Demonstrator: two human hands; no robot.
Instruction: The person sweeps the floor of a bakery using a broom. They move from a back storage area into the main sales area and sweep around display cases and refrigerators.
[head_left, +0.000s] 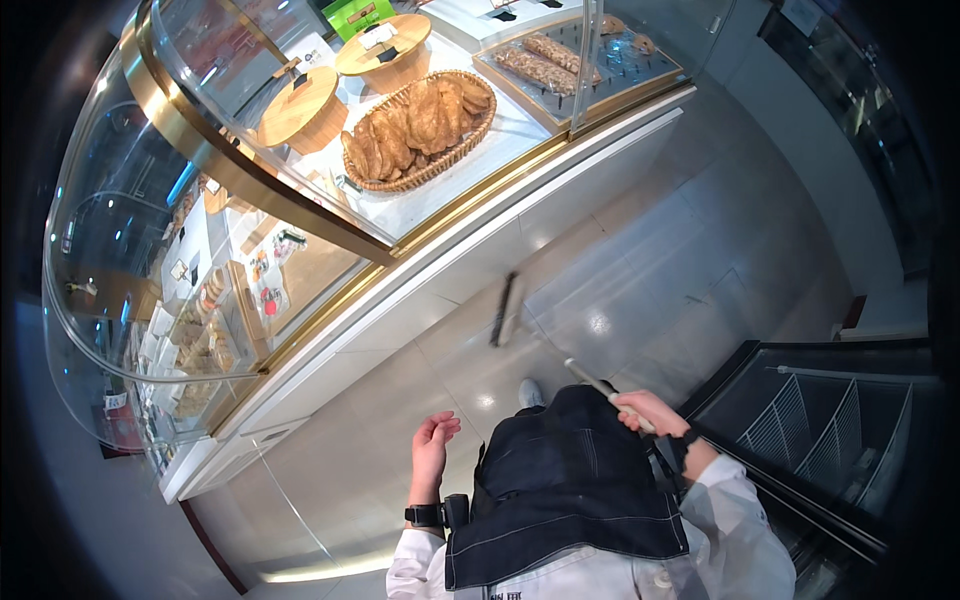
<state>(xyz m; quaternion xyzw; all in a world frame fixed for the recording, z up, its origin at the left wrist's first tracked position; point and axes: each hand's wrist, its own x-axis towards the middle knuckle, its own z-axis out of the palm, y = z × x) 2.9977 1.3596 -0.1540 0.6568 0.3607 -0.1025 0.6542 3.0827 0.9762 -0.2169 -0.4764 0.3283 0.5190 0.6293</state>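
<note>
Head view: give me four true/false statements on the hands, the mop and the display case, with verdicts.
1. The right hand grips the mop handle. True.
2. The left hand holds a cloth. False: it is open and empty.
3. The mop head rests on the tiled floor. True.
4. The wicker basket in the display case is empty. False: it holds pastries.

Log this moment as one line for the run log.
right hand: grips mop handle | mop head: on floor by display case | left hand: open, empty
</note>
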